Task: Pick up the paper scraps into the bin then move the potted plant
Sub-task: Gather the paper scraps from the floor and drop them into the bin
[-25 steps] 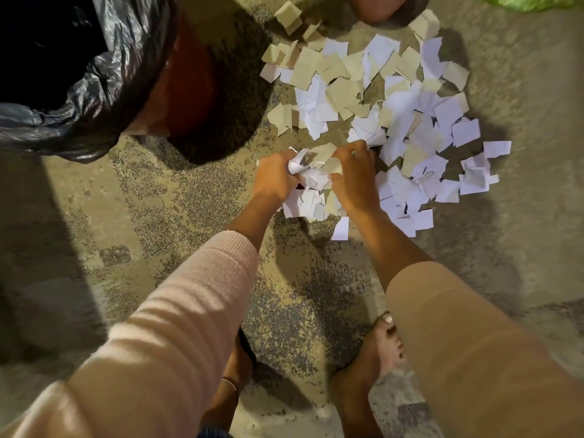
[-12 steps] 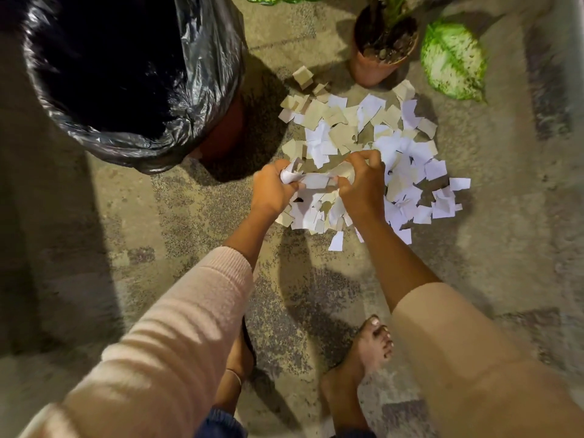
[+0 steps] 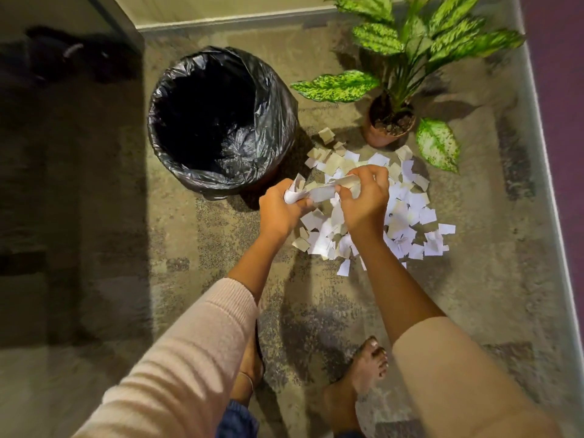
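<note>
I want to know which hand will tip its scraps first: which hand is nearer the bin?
Left. The left hand grips paper scraps just below the rim of the bin; the right hand holds scraps farther right, over the pile.

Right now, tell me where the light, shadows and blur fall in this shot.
Head view: light falls brightest on the scraps and plant; the bin mouth is pure black, its liner glinting; the left third lies in deep shadow; arm shadows cross the rug; left hand and right hand are slightly motion-blurred; wide-angle bending curves the right edge.
</note>
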